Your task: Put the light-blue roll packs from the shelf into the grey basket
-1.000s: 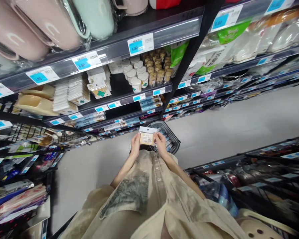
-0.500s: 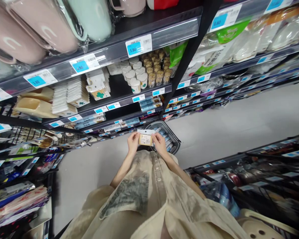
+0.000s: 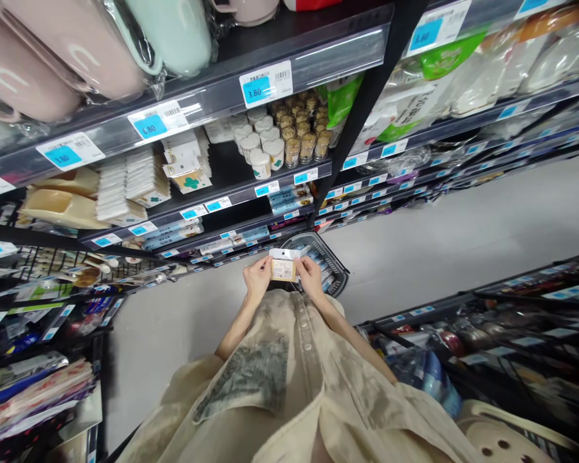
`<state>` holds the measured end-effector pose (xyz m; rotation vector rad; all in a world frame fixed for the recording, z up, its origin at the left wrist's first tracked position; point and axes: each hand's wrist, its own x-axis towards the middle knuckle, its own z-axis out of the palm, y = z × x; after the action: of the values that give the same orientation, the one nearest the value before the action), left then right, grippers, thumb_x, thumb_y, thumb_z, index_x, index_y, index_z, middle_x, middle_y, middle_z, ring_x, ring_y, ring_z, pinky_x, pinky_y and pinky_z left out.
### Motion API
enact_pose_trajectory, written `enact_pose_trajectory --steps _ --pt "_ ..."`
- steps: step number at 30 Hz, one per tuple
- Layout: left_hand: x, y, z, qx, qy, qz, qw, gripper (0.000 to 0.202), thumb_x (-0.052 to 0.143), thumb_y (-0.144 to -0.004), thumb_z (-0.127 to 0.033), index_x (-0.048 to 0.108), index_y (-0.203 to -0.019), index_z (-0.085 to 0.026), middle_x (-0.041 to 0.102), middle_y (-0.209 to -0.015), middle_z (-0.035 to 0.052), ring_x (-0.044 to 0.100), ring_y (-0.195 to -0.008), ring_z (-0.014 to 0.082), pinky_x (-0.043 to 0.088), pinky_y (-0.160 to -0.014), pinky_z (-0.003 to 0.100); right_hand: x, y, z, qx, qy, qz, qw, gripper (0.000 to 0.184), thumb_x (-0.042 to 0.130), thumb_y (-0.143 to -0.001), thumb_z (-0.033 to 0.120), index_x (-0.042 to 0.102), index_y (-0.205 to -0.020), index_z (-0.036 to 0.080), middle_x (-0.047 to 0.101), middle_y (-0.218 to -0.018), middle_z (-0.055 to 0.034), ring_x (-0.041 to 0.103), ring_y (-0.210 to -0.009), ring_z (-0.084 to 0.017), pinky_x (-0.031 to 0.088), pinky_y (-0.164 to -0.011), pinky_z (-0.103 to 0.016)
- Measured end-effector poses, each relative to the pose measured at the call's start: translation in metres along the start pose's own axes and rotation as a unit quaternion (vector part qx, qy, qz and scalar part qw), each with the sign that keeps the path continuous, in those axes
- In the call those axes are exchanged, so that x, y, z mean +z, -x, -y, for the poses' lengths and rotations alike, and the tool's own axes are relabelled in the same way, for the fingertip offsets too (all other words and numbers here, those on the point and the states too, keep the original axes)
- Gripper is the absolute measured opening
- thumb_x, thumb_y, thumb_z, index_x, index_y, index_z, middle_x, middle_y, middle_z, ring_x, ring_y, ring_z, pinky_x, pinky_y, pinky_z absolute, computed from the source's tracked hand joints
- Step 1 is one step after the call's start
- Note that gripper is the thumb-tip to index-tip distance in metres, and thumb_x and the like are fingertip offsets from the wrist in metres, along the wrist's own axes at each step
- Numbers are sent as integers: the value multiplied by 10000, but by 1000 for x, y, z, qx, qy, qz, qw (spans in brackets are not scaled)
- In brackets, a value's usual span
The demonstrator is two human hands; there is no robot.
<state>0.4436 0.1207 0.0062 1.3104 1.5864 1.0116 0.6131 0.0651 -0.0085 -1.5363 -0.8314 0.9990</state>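
Note:
A small flat packet (image 3: 284,267) with a white header card and a tan lower part is held in front of my chest by both hands. My left hand (image 3: 257,280) pinches its left edge and my right hand (image 3: 311,277) pinches its right edge, fingers closed on it. Below and beyond the packet a dark shopping basket (image 3: 335,270) with several items in it stands on the grey floor. My beige shirt fills the lower middle of the view.
Black shop shelves (image 3: 231,186) with blue price tags rise on the left and ahead, holding small jars (image 3: 299,145), white packets (image 3: 125,186) and pastel mugs (image 3: 174,32). Another rack (image 3: 511,334) stands to the right. The grey aisle floor (image 3: 463,244) runs between them.
The packet and both hands stay nearly in place, dipping and shifting only slightly. The view has drifted a little.

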Motion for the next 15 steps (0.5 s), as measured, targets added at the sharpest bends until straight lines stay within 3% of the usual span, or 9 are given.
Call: enact_pose_trajectory --steps 7,15 --pt "1 3 0 21 -21 -8 1000 245 830 -817 -426 884 -996 -268 843 -982 86 730 -828 247 558 -937 352 2 -1 -7 10 -41 0 999 596 624 -880 802 531 -680 249 508 -597 31 455 -583 -153 373 -580 -291" --pt "-3 6 -7 2 24 0 1000 251 863 -796 -404 864 -998 -256 802 -836 64 728 -886 239 539 -998 333 3 1 -4 -19 15 -8 1000 584 572 -928 777 558 -686 246 543 -621 14 493 -619 -168 375 -605 -300"
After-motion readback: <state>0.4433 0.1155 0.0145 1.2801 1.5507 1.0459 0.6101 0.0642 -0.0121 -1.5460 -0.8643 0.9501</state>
